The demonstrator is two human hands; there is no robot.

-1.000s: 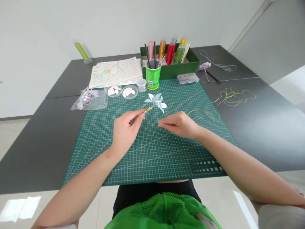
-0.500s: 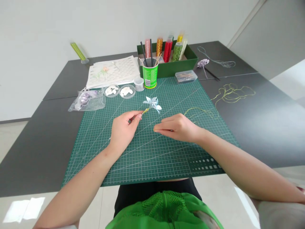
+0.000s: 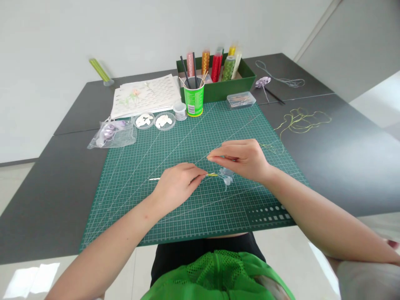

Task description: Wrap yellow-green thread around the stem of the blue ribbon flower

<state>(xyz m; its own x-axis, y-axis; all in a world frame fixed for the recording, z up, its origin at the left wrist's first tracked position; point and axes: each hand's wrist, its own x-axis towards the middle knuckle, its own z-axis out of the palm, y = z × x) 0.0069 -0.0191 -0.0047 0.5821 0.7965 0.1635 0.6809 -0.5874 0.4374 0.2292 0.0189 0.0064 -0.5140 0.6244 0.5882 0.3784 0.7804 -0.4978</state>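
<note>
My left hand (image 3: 179, 183) pinches the thin stem of a small artificial flower (image 3: 227, 177) with pale blue petals. Its stem is wrapped in yellow-green just below the bloom, which points right; the white tail end of the stem sticks out left of the hand. Above and behind the flower, my right hand (image 3: 240, 158) is closed with thumb and fingertips together. A yellow-green thread (image 3: 271, 146) comes out from behind this hand and trails to the right; the part at the fingertips is too fine to see clearly.
A green cutting mat (image 3: 131, 154) lies under both hands. Behind are dishes of white petals (image 3: 165, 121), a green cup (image 3: 194, 102) of sticks, a clear case (image 3: 241, 100) and a box (image 3: 218, 89) of thread spools. Left stands a plastic bag (image 3: 114, 133); loose thread (image 3: 304, 121) lies right.
My left hand has moved right and toward me, and the flower has swung from pointing up-right to pointing right. My right hand has risen slightly, away from me.
</note>
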